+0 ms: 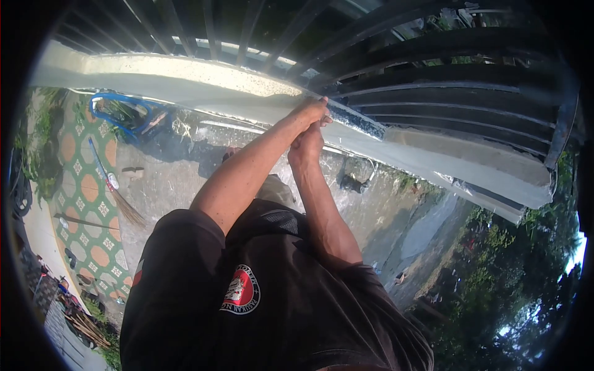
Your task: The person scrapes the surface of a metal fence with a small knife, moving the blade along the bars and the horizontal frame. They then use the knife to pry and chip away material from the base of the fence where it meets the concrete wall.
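My left hand [313, 112] is closed at the edge of a pale concrete ledge [241, 83], below a dark metal railing [297, 31]. Right under it, my right hand [307, 145] is curled into a fist, its thumb side close to the left hand's fingers. Both arms stretch forward and meet there. If anything is between the fingers, it is too small or hidden to make out. To the right of the hands, a dark speckled strip [359, 120] runs along the ledge's top.
Below lie a grey concrete floor [161, 185] and green patterned tiles [86, 179]. A broom [124, 204], a blue-framed object [120, 114] and a white pipe [235, 126] are at the left. Leafy plants [495, 266] grow at the right.
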Motion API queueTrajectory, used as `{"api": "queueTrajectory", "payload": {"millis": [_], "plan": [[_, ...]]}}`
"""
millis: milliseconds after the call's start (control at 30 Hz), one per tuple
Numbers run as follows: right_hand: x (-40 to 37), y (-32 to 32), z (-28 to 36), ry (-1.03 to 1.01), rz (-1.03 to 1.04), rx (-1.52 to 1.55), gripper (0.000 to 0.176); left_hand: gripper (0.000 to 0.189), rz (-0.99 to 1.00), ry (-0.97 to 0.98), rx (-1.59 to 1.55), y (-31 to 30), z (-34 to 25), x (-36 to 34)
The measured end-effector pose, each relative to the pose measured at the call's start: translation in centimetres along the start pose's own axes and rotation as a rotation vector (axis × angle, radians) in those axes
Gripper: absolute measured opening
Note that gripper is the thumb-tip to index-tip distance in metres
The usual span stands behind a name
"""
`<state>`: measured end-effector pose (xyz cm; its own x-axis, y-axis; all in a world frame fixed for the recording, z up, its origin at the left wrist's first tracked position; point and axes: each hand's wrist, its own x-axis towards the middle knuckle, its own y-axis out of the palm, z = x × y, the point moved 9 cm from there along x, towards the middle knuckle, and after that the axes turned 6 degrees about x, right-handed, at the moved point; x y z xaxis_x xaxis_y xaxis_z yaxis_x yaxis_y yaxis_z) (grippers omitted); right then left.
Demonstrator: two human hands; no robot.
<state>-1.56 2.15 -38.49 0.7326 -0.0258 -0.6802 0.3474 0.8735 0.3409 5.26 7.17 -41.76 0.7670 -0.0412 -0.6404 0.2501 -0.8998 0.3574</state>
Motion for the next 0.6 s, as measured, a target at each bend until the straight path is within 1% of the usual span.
{"api": "queueTrajectory", "payload": {"millis": [67, 133, 200, 267, 300, 333, 400, 467, 533, 600], "plan": [[-0.2, 0.5, -0.1, 0.011, 0.023, 0.017, 0.020, 0.051, 0.018, -0.038, 0.054, -0.2, 0.1, 0.6], [-0.4, 0.4, -0.4, 0.022, 0.039, 0.032, 0.020, 0.051, 0.012, -0.022, 0.028, -0.2, 0.7, 0.0], [-1.0, 0.0, -0.5, -0.002, 0.110, 0.041, 0.020, 0.051, 0.015, -0.017, 0.007, 0.3, 1.2, -0.5], [-0.8, 0.2, -0.7, 0.008, 0.087, 0.031, 0.020, 0.050, -0.032, -0.029, 0.033, -0.2, 1.4, -0.4], [-0.6, 0.0, -1.0, 0.008, 0.043, 0.000, 0.020, 0.050, 0.019, -0.026, 0.041, -0.3, 1.5, -0.3], [-0.8, -0.5, -1.3, 0.010, -0.005, -0.036, 0.020, 0.050, 0.016, -0.038, 0.033, -0.3, 2.1, -0.6], [-1.2, -0.4, -1.2, 0.005, -0.004, -0.033, 0.022, 0.053, -0.026, 0.016, 0.003, -0.5, 1.5, -0.7], [-2.6, 0.1, 0.2, -0.043, 0.042, -0.035, 0.023, 0.050, 0.003, 0.036, -0.013, -0.1, 0.3, -1.7], [-1.2, -0.5, 0.3, -0.065, 0.059, -0.035, 0.026, 0.048, 0.037, 0.044, -0.025, 0.7, -0.1, -2.3], [0.5, -0.8, -0.3, -0.047, 0.086, -0.054, 0.026, 0.047, -0.028, 0.044, 0.032, 0.0, -0.6, -1.6]]}}
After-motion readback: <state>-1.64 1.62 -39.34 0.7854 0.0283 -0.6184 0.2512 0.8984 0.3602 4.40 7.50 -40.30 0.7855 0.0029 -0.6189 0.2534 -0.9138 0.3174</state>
